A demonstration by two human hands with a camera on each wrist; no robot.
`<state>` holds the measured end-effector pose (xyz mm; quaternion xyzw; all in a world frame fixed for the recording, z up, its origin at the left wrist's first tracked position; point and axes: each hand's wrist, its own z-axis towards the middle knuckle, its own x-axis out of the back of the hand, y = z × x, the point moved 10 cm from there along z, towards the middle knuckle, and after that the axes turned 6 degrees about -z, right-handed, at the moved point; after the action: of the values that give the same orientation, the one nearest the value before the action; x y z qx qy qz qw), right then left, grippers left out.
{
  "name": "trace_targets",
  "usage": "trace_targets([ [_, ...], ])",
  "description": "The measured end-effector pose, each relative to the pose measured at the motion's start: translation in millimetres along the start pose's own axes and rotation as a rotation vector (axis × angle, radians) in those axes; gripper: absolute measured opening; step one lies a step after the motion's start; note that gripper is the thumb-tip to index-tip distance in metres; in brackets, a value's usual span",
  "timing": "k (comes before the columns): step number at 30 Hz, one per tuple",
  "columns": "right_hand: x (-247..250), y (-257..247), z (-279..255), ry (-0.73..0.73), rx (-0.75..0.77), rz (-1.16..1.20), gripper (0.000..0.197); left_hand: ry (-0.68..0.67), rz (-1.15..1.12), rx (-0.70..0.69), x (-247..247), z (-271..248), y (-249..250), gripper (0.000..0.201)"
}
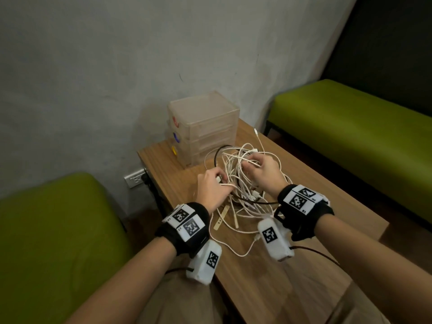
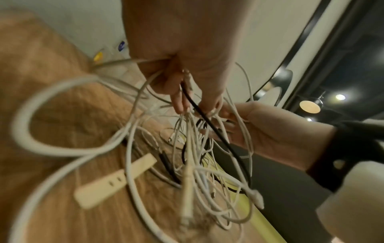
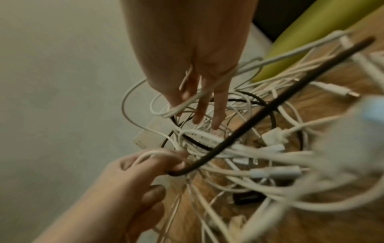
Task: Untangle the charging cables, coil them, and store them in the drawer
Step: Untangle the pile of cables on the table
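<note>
Wooden table [image 1: 304,265], clear drawer unit [image 1: 205,127], tangled cables [image 1: 243,206], beige strap [image 1: 221,217]

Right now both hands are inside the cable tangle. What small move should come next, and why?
Probably draw the hands slowly apart. The left hand pinches a white strand and the black cable, while the right hand hooks other white loops of the tangle. Everything is still knotted on the table, so gentle spreading should show which cable frees first.
</note>
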<state>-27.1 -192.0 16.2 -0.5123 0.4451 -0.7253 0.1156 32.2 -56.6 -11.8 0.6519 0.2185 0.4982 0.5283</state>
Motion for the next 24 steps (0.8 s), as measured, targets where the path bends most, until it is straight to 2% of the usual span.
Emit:
trace_targets([
  [3, -4, -3, 0, -0.023, -0.015, 0.057, 0.017, 0.033, 0.007, 0.03, -5, 2, -1, 0.029],
  [5, -4, -3, 2, -0.03, -0.042, 0.104, 0.011, 0.077, -0.029, 0.026, -7, 3, -4, 0.024],
  [8, -2, 11, 8, -0.012, -0.124, 0.242, 0.012, 0.096, -0.095, 0.06, -12, 1, -7, 0.02],
  [11, 9, 28, 13, 0.088, -0.204, 0.23, 0.015, 0.025, -0.168, 0.007, -21, 3, 3, 0.025],
  [14, 20, 33, 16, 0.176, -0.256, 0.186, 0.017, -0.058, -0.131, -0.038, -27, 7, 8, 0.026],
  [20, 39, 49, 12, 0.361, -0.369, 0.186, 0.014, -0.057, -0.27, -0.09, -14, 3, 13, 0.02],
  [22, 38, 59, 9, 0.385, -0.445, 0.225, 0.011, -0.074, -0.318, -0.102, -14, 1, 15, 0.014],
  [24, 36, 68, 7, 0.413, -0.488, 0.37, 0.015, -0.09, -0.336, -0.117, -12, 2, 15, 0.016],
])
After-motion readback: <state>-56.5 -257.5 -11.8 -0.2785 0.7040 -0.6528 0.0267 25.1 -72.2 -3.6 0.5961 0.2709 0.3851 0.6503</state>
